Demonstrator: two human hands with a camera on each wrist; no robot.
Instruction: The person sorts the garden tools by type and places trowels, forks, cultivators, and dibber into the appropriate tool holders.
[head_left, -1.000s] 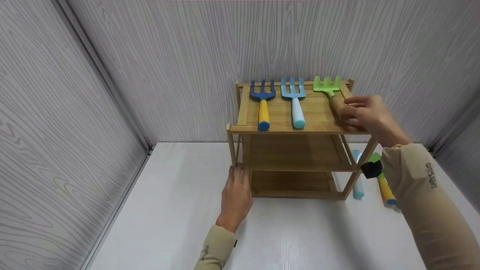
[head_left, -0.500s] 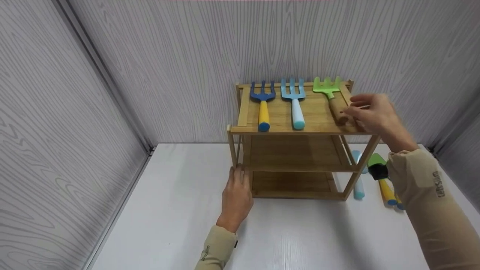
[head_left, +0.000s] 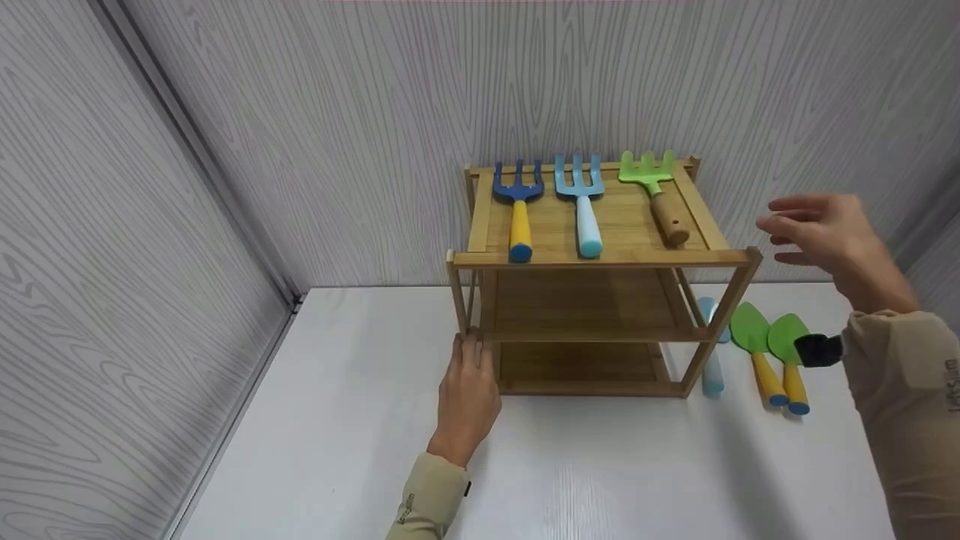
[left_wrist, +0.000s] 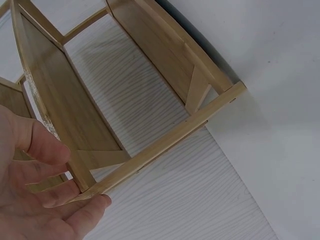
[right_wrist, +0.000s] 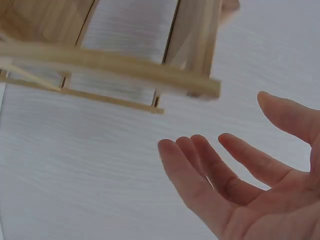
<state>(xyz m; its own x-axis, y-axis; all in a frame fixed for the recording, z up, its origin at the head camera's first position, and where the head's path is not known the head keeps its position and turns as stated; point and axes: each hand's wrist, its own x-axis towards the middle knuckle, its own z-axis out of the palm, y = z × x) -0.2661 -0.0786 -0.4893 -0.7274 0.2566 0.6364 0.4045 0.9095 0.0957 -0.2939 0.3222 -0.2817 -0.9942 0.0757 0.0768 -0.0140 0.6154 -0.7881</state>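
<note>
A three-tier wooden shelf [head_left: 600,259] stands on the white table. On its top board lie three small hand forks: a dark blue one with a yellow handle [head_left: 520,225], a light blue one [head_left: 587,225] and a green one with a brown wooden handle [head_left: 667,217]. My left hand [head_left: 469,401] holds the shelf's left front post near the middle tier; in the left wrist view its thumb and fingers [left_wrist: 92,212] lie around the post. To the right of the shelf my right hand [head_left: 832,232] hovers with loosely bent fingers [right_wrist: 250,160] and nothing in them.
Right of the shelf, two green trowels with yellow handles [head_left: 769,379] [head_left: 795,390] lie on the table [head_left: 360,420]. A light blue tool [head_left: 712,371] lies beside them, partly hidden behind the shelf's right legs. Grey wood-patterned walls [head_left: 375,135] stand behind and at both sides.
My right hand has let go of the green hand fork's brown handle and moved right, off the shelf. The green trowels now show more fully. My left hand stays on the post.
</note>
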